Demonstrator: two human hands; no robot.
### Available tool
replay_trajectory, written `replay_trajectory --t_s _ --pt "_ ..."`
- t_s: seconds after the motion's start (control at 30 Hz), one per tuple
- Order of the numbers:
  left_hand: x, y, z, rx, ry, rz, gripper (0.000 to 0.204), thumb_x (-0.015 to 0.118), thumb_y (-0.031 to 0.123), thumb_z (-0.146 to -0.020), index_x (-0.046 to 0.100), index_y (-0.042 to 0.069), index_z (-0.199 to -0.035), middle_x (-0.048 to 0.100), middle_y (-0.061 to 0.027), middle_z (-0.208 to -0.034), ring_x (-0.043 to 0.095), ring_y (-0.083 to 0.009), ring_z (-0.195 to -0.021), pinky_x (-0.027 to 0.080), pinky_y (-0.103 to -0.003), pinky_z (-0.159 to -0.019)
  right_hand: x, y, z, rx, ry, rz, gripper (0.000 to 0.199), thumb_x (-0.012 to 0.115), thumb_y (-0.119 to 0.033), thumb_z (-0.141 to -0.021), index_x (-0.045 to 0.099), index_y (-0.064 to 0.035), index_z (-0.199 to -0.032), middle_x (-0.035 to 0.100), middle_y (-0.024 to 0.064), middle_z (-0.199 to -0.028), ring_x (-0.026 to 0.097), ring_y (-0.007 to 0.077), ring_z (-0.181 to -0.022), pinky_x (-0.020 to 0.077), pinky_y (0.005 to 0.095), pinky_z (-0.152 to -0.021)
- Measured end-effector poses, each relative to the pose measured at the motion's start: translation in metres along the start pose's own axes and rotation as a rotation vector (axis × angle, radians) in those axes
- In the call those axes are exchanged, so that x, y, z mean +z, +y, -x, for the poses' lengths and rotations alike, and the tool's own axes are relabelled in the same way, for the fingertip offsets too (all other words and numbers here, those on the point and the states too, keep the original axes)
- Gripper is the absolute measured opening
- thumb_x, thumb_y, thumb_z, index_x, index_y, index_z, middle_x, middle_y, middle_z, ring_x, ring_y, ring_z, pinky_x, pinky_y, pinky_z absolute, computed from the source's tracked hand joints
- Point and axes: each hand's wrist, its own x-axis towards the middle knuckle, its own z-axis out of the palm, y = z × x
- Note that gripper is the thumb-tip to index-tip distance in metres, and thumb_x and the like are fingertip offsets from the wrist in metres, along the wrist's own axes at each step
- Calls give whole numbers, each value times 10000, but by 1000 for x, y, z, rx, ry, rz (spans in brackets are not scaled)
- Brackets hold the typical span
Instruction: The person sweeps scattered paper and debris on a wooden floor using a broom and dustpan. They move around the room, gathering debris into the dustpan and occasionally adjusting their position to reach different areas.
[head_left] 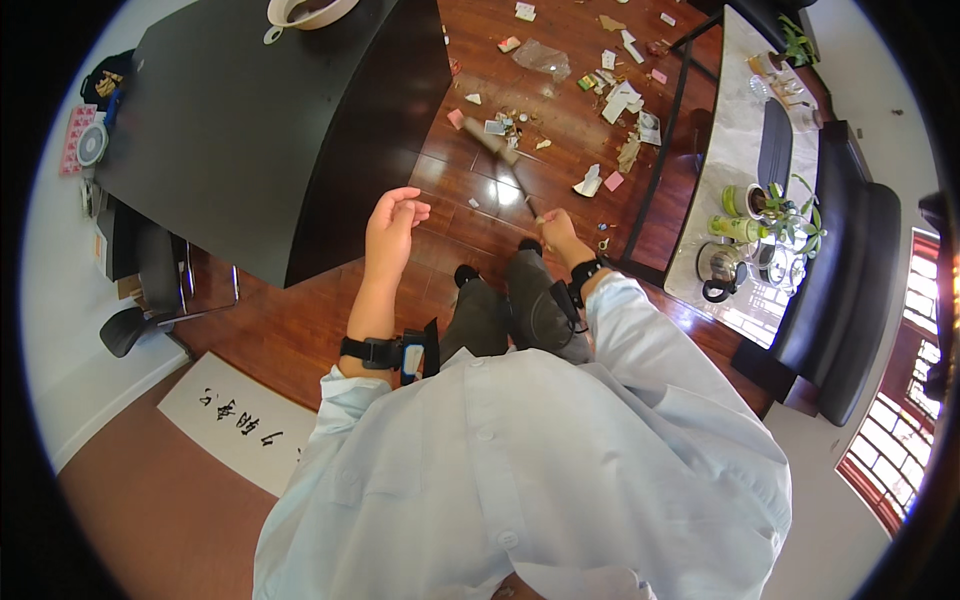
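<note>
My right hand is closed around the thin dark handle of a broom. The broom slants away to the upper left, its brownish head slightly blurred and low over the floor. Beside the head lie a pink paper piece and a small heap of scraps with a bluish card. My left hand is raised near the black desk's side, holding nothing, with its fingers loosely bent.
Litter of papers, a clear plastic bag and a white crumpled paper covers the wooden floor ahead. A black desk stands left. At right, a marble-topped table carries a glass kettle and plants; a black sofa is behind.
</note>
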Motion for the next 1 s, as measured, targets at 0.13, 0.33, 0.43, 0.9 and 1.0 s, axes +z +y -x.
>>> replay_trajectory --t_s 0.13,0.33,0.43,0.9,1.0 --pt "-3 -17 -6 -63 56 -37 179 392 70 -847 505 15 -975 571 -62 -819 541 -115 -754 414 -223 -702 -10 -21 -52 -73 141 91 284 487 -130 -767 291 -39 -951 523 143 -660 524 219 -475 416 336 -410" --pt "38 -14 -33 -115 84 -9 193 390 73 -849 512 26 -992 571 -49 -824 541 -109 -761 420 -218 -708 -56 -57 -46 42 -83 -257 287 460 -35 -760 233 -53 -935 472 98 -600 459 154 -420 379 292 -344" --pt "68 -3 -58 -95 68 -15 191 395 77 -850 513 23 -991 572 -50 -831 539 -108 -760 421 -218 -706 -76 -68 -23 142 -187 -387 248 477 -58 -773 278 -76 -918 465 83 -585 437 123 -409 356 251 -327" --pt "95 -14 -49 -97 285 70 187 396 65 -842 502 6 -985 570 -65 -830 527 -111 -760 413 -212 -705 -90 -39 0 1109 -852 -771 58 416 -36 -802 409 20 -789 461 105 -683 431 83 -428 364 166 -355" --pt "93 -20 -29 -62 296 104 189 396 65 -841 501 10 -988 570 -65 -833 527 -112 -761 411 -213 -708 -86 -13 12 1204 -765 -929 86 377 -39 -813 393 15 -747 439 72 -624 422 81 -414 352 163 -340"
